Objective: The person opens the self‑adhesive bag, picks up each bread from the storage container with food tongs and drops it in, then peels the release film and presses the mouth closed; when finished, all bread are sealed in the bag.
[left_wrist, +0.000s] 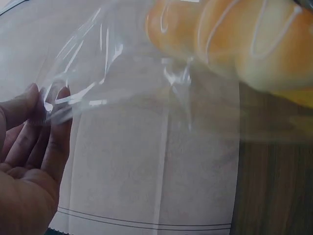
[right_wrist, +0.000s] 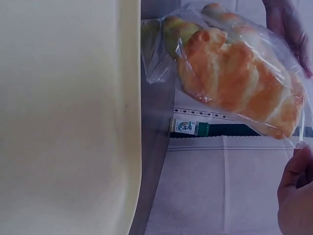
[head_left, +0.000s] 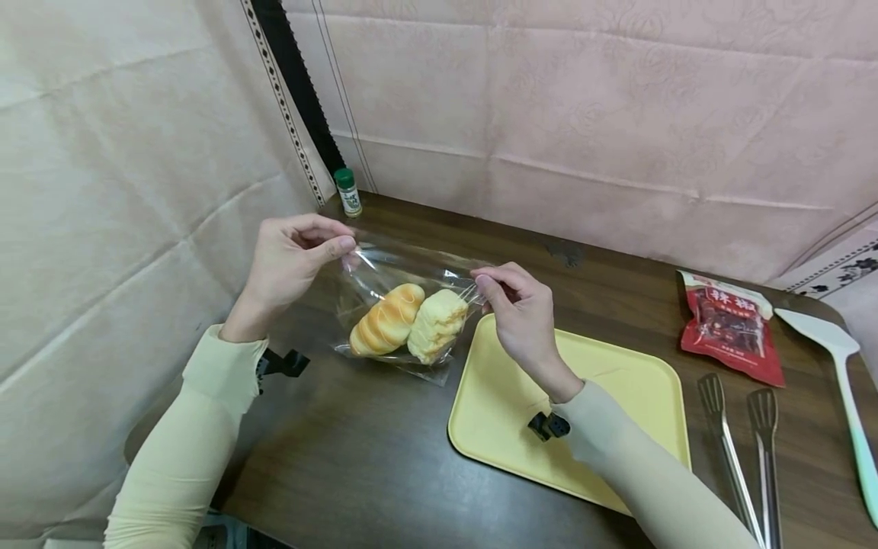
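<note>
A clear plastic bag (head_left: 411,263) stretches between my two hands, with two bread rolls in it. One is a golden scored roll (head_left: 387,320) with white icing lines; beside it sits a pale, rough-topped bun (head_left: 437,326). My left hand (head_left: 291,255) pinches the bag's upper left corner between thumb and fingers, as the left wrist view also shows. At the opposite corner, my right hand (head_left: 521,320) pinches the plastic. In the right wrist view, the bag hangs with a browned bread roll (right_wrist: 239,83) seen from its side.
A yellow tray (head_left: 501,412) lies under my right forearm. To its right are metal tongs (head_left: 727,442), a red snack packet (head_left: 730,328) and a white and mint spatula (head_left: 840,366). A green-capped shaker (head_left: 348,194) stands in the back left corner by the cloth wall.
</note>
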The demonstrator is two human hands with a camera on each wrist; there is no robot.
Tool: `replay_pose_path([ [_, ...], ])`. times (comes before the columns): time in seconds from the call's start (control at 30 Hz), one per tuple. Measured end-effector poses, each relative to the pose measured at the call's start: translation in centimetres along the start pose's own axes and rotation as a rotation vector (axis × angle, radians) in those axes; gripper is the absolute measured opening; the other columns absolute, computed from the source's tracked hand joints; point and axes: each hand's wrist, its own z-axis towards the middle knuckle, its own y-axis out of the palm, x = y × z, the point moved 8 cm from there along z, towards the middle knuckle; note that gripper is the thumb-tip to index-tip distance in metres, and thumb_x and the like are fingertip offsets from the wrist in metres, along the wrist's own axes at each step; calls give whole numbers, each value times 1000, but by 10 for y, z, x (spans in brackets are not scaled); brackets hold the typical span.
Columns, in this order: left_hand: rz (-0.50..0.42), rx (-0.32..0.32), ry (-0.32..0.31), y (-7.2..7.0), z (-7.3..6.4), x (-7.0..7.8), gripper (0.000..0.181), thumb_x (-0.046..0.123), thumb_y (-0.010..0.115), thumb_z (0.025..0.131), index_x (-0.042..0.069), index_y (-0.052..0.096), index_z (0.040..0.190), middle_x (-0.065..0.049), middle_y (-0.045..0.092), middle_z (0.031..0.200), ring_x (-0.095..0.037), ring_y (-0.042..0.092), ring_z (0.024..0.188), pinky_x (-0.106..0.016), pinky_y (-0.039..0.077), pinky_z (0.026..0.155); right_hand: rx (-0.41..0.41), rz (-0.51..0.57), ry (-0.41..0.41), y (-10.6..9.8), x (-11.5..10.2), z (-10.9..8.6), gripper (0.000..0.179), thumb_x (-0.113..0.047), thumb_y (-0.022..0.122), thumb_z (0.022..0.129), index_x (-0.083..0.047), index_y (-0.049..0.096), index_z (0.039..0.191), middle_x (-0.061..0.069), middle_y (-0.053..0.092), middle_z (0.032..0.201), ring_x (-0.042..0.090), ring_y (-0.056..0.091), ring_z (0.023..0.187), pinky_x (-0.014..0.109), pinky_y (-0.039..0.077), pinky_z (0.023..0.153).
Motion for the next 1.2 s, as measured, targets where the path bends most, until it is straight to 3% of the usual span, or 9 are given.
replay_pose_path([
  [0.13, 102, -6, -14, -6, -1, -1, 13, 2, 81, 96, 14, 84, 96, 14, 82, 81, -3, 72, 66, -18, 54, 59, -3, 2, -34, -1, -3, 1, 18, 3, 68, 103, 7, 79, 117, -4, 71, 88, 14, 65, 66, 23, 58, 63],
  [0.23, 159, -16, -16, -10, -2, -1, 12, 4, 81, 96, 16, 84, 98, 18, 81, 82, -4, 67, 64, -18, 51, 57, -21, 10, -122, -2, -8, 1, 18, 7, 68, 102, 9, 79, 116, -1, 72, 88, 15, 66, 65, 24, 58, 62],
  [0.4, 93, -64, 23, -12, -2, 1, 15, -6, 77, 96, 6, 84, 101, 11, 84, 87, -6, 74, 69, -18, 55, 59, -62, 29, -255, -3, -13, 0, 17, 14, 66, 100, 11, 80, 109, 0, 76, 93, 13, 70, 70, 23, 59, 64],
  [0.63, 61, -97, 58, -13, -4, 4, 26, -17, 65, 94, -1, 84, 89, 11, 85, 90, -6, 77, 77, -16, 51, 59, -115, 21, -239, -5, -9, 3, 26, 15, 56, 102, 6, 81, 97, -7, 79, 103, 10, 71, 80, 24, 61, 72],
  [0.77, 2, -142, 120, -9, -5, 11, 31, -17, 53, 92, -6, 82, 86, 7, 85, 91, -6, 79, 80, -16, 53, 61, -136, -6, -260, -8, -11, 4, 26, 15, 57, 102, 6, 81, 96, -14, 79, 105, 7, 73, 89, 25, 61, 78],
  [0.87, -67, -166, 149, -3, -6, 14, 24, -15, 56, 95, -13, 79, 88, 3, 85, 89, -9, 81, 79, -16, 58, 66, -140, -27, -287, -10, -12, 5, 27, 17, 56, 100, 7, 81, 95, -4, 82, 103, 4, 75, 95, 23, 61, 83],
  [1.03, -43, -110, 64, 3, -5, 8, 6, -3, 84, 91, -7, 80, 94, 2, 85, 85, -10, 81, 73, -21, 62, 64, -129, -65, -301, -14, -11, 11, 36, 23, 48, 94, 8, 81, 90, 22, 80, 98, 2, 76, 98, 18, 59, 85],
  [1.13, -47, -102, 21, 8, -4, 6, 14, -5, 84, 90, 1, 80, 102, 2, 85, 87, -11, 82, 74, -22, 63, 64, -81, -93, -308, -18, -20, 19, 39, 25, 43, 88, 8, 78, 86, 25, 77, 99, 4, 74, 101, 18, 58, 88],
  [1.2, -93, -123, 12, 12, -3, 7, 24, -11, 80, 90, 5, 77, 108, 1, 86, 90, -13, 83, 77, -24, 64, 66, -59, -142, -317, -16, -32, 27, 35, 22, 47, 90, 8, 78, 91, 24, 77, 102, 7, 73, 102, 18, 57, 90],
])
